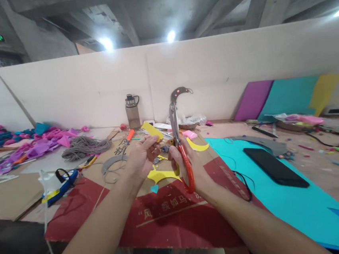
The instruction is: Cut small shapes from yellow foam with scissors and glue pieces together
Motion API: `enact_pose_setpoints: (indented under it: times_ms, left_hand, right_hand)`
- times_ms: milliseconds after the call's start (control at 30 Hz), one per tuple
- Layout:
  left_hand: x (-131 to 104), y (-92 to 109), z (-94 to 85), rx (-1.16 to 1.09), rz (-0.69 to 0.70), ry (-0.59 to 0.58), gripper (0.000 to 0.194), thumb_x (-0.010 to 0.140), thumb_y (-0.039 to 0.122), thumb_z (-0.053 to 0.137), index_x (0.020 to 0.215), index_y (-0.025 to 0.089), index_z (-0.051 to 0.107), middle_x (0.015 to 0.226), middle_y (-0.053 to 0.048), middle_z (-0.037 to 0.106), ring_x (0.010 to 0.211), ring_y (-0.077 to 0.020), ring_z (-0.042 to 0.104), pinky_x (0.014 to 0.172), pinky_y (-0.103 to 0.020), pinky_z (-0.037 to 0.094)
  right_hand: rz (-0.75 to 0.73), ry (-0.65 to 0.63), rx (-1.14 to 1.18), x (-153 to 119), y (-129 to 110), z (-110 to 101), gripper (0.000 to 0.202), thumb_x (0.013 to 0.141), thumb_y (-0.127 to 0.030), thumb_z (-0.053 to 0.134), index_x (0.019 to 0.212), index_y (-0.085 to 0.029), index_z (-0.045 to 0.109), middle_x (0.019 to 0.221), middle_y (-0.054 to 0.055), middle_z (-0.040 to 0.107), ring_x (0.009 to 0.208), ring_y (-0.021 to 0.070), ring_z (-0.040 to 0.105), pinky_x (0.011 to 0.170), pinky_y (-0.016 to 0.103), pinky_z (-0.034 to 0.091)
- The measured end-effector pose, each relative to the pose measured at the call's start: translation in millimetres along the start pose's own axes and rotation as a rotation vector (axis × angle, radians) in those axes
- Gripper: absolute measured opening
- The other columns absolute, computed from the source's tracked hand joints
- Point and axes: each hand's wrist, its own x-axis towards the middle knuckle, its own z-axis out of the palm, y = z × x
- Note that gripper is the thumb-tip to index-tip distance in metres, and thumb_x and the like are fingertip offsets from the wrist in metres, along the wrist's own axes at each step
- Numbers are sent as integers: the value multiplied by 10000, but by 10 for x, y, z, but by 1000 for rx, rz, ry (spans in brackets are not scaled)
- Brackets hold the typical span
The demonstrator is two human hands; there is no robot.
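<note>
Between the thumb and fingers of my left hand (144, 155) is a small yellow felt-like strip (152, 131), held up above the cardboard. My right hand (195, 166) is closed round the red handles of a pair of scissors (174, 122), whose blades point upward and look nearly together. The strip and the blades are apart. Below my hands lies a curved yellow cut piece (163, 175), with a small blue heart-shaped piece (154, 188) at its edge. A yellow crescent (197, 145) rests just beyond my right hand.
Printed cardboard (173, 226) covers the table before me. A bottle (132, 112) stands by the white partition. Grey cord (84, 147) and a blue-and-white glue gun-like tool (60, 187) lie left. A black phone (275, 166) rests on a turquoise sheet (300, 206) at right.
</note>
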Motion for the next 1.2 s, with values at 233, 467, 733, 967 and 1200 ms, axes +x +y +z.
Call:
enact_pose_setpoints:
  times_ms: [233, 467, 733, 967, 1200]
  left_hand:
    - [-41, -25, 61, -118, 49, 56, 136, 669, 172, 737, 694, 125, 611, 592, 34, 551, 505, -41, 470, 478, -169, 400]
    - [-95, -96, 159, -226, 18, 186, 196, 636, 217, 758, 692, 149, 583, 540, 56, 528, 453, -42, 457, 473, -174, 391]
    - [-120, -118, 211, -244, 9, 264, 171, 648, 186, 735, 683, 149, 571, 529, 54, 541, 434, -41, 461, 446, -168, 379]
    - [-111, -153, 190, -246, 44, 252, 179, 636, 186, 750, 711, 144, 592, 543, 57, 545, 453, -37, 472, 458, -159, 385]
    - [-117, -160, 196, -219, 52, 286, 191, 628, 195, 761, 704, 142, 594, 564, 52, 559, 473, -37, 488, 477, -167, 393]
  right_hand:
    - [44, -51, 19, -62, -30, 118, 249, 853, -403, 553, 1028, -231, 511, 661, -43, 471, 552, 105, 444, 517, 221, 411]
    - [65, -106, 56, -137, 30, 230, 304, 848, -375, 558, 1115, -234, 518, 687, -28, 498, 541, 109, 424, 547, 235, 446]
    - [7, -121, 68, -134, 140, 226, 285, 872, -365, 549, 1134, -255, 521, 1011, 30, 606, 850, 151, 574, 821, 275, 475]
    - [-2, -129, 50, -119, 139, 219, 281, 876, -380, 543, 1129, -257, 530, 994, 33, 615, 855, 162, 584, 811, 284, 482]
    - [19, -105, 49, -109, 169, 232, 269, 855, -351, 568, 1109, -264, 547, 949, 23, 613, 772, 152, 554, 732, 269, 487]
